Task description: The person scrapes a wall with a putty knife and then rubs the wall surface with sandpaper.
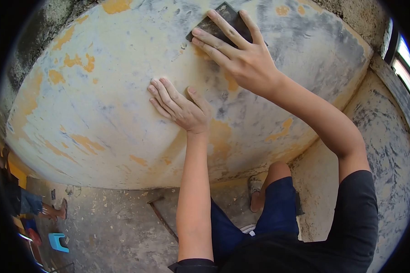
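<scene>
Near the top edge of the big curved panel (123, 118), a bit right of its middle, a dark flat pad (234, 20) lies under the person's right hand (248, 61). Four fingers of that hand are stretched out and spread over the pad, with gaps between them. The thumb does not show, so nobody can tell if it pinches the pad's edge. The left hand (182, 107) lies lower, near the middle of the panel, flat on the bare surface. Its fingers are close together, its thumb sticks out, and it holds nothing.

The fingers look dusty, so the pad could slip out from under the right hand if dust makes it slick. The lowest finger seems to lie by the pad's edge, so it could rub on the panel and get sore. A corner of the pad could dig in and leave a scratch if the hand leans too hard on one side. The orange patches (89, 143) could snag the pad if they are rough.

On the floor (114, 214), below the panel's bottom edge, lies a long-handled tool (161, 216). A foot could trip on it if the person steps there without looking.
</scene>
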Demonstrator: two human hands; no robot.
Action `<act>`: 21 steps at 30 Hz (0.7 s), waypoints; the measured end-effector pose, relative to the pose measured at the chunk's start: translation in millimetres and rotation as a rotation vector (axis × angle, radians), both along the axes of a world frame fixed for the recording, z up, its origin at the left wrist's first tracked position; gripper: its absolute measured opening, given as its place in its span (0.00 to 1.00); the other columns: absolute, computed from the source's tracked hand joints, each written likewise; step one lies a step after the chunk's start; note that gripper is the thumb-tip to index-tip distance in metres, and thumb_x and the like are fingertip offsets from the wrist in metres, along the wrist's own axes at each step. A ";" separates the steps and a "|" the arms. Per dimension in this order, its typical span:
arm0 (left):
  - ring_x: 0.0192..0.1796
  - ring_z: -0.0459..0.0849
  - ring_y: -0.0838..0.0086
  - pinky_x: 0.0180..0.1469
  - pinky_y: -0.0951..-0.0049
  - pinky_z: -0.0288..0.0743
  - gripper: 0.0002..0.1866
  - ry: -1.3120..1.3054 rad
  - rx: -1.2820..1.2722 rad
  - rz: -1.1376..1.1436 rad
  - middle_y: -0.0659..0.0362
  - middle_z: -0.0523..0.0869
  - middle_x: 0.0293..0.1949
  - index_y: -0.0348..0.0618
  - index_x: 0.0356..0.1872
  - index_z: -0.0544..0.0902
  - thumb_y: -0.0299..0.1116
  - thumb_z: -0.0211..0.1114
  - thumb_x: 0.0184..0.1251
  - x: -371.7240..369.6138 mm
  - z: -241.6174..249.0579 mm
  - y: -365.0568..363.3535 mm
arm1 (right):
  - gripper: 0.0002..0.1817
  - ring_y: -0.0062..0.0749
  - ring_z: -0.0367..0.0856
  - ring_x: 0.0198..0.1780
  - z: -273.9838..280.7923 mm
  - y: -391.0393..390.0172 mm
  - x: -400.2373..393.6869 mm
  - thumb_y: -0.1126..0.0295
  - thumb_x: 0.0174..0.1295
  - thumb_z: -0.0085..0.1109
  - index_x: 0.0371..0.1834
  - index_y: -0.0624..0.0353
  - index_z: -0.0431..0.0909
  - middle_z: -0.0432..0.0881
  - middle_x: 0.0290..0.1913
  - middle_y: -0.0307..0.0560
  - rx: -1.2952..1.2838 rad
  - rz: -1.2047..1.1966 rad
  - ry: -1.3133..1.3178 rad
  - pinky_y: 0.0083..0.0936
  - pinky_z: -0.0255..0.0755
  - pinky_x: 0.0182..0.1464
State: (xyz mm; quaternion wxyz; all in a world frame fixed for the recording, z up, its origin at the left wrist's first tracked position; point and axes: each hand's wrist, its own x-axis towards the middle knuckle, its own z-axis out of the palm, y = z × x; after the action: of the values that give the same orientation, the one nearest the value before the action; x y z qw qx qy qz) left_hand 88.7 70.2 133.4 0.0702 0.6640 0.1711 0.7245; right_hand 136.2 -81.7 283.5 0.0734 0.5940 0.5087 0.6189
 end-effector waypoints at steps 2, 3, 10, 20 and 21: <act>0.88 0.57 0.45 0.86 0.42 0.50 0.35 -0.006 0.013 0.005 0.40 0.63 0.84 0.28 0.84 0.62 0.47 0.46 0.89 -0.4 0.2 1.6 | 0.32 0.39 0.58 0.89 -1.0 -24.4 -0.2 0.69 0.64 0.66 0.75 0.42 0.82 0.76 0.81 0.29 -0.032 -0.035 -0.003 0.68 0.49 0.86; 0.88 0.57 0.45 0.86 0.42 0.50 0.35 -0.006 0.012 0.003 0.40 0.63 0.84 0.28 0.84 0.62 0.47 0.46 0.89 -0.9 -0.2 1.2 | 0.30 0.39 0.59 0.89 -2.8 -41.2 0.1 0.69 0.65 0.66 0.74 0.41 0.83 0.76 0.80 0.28 -0.065 -0.068 -0.003 0.68 0.48 0.87; 0.87 0.58 0.45 0.86 0.43 0.49 0.36 -0.020 0.000 0.011 0.40 0.63 0.84 0.28 0.83 0.62 0.47 0.47 0.89 1.3 2.4 -0.9 | 0.30 0.37 0.60 0.89 -11.5 -51.0 6.8 0.67 0.66 0.66 0.75 0.39 0.82 0.77 0.80 0.28 -0.047 -0.089 0.033 0.69 0.42 0.89; 0.87 0.58 0.45 0.86 0.42 0.50 0.34 -0.030 0.004 0.002 0.39 0.64 0.83 0.28 0.83 0.63 0.46 0.47 0.89 1.1 2.1 -2.3 | 0.28 0.40 0.57 0.89 -38.6 -91.6 20.8 0.71 0.66 0.64 0.72 0.45 0.84 0.77 0.80 0.28 -0.117 -0.047 0.116 0.67 0.49 0.88; 0.87 0.58 0.45 0.86 0.42 0.50 0.34 -0.035 0.003 0.007 0.39 0.64 0.83 0.28 0.83 0.63 0.46 0.47 0.89 2.8 3.5 -1.9 | 0.28 0.40 0.57 0.89 -34.7 -87.8 22.4 0.71 0.66 0.64 0.72 0.45 0.84 0.77 0.80 0.28 -0.118 -0.043 0.111 0.67 0.49 0.88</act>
State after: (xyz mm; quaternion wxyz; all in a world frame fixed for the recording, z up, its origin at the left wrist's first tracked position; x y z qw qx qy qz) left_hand 91.5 68.3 136.9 0.0698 0.6509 0.1709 0.7364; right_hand 158.6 -169.5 248.8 0.0930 0.6328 0.5348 0.5522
